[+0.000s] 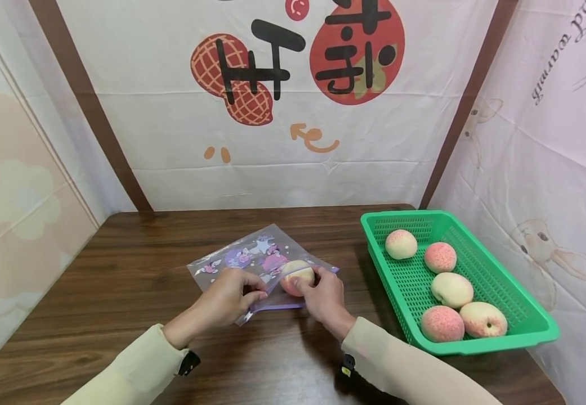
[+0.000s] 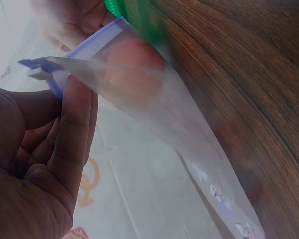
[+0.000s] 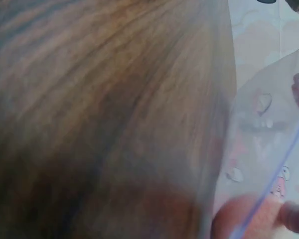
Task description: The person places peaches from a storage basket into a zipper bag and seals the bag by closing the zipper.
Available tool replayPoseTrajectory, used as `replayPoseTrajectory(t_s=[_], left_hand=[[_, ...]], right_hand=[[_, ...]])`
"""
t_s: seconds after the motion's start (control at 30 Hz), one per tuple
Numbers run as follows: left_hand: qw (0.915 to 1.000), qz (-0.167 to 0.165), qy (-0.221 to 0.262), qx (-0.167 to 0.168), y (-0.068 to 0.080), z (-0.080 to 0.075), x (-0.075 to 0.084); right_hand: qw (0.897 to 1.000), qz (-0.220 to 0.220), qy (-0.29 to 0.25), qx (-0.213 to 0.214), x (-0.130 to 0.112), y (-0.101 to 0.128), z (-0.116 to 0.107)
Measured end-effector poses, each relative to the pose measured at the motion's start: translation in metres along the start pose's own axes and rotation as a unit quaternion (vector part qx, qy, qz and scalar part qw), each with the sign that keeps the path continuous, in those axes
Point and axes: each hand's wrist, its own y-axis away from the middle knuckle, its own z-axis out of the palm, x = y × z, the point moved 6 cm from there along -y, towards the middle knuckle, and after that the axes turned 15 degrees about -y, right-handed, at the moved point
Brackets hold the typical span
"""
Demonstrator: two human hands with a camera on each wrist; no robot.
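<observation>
On the wooden table (image 1: 120,264), the left hand (image 1: 229,295) pinches the purple zip edge of a printed zip bag (image 1: 252,256). The right hand (image 1: 325,295) curls around a peach (image 1: 296,275) at the bag's mouth. Right of them, a green basket (image 1: 520,298) holds five peaches.

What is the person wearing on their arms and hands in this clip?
Both arms wear long cream sleeves, the left sleeve and the right sleeve. At each cuff sits a small black device, the right one with a yellow mark. The left hand and right hand are bare, without gloves.
</observation>
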Motion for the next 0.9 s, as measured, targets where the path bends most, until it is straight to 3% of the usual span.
replayPoseTrajectory(t_s=[0.2, 0.9], left_hand=[[0.9999, 0.008, -0.003, 0.01, 0.0, 0.001, 0.003], [0.9995, 0.003, -0.001, 0.03, -0.002, -0.006, 0.002]], right_hand=[[0.999, 0.001, 0.005, 0.036, 0.007, 0.002, -0.001], [0.998, -0.06, 0.012, -0.004, -0.007, 0.011, -0.006]])
